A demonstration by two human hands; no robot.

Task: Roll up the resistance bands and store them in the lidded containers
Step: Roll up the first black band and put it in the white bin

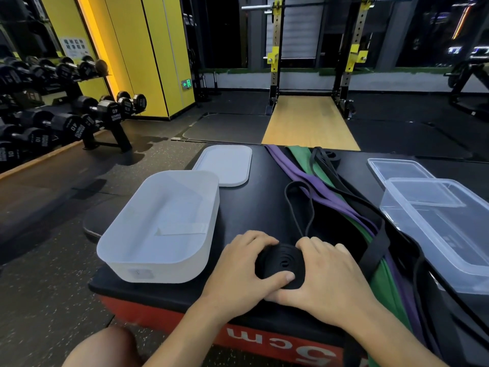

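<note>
Coil [280, 263] of black band sits at 6 o'clock on the surface [260, 205]; we grip it with left hand [238, 272] and right hand [326, 276] so it can't unwind. Open box [158, 229] waits at 10 o'clock, loose bands [318, 182] at 1.

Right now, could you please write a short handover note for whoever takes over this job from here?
Hands: left hand and right hand both grip the rolled black band near the front edge of the black-topped box.
Things: white container open at left, white lid behind it; clear container open at right, clear lid behind it. Neither holds a band.
Done: one band rolled.
Left: store that roll; roll the purple band, green band and loose black bands lying between the containers; store them; close both lids.
</note>
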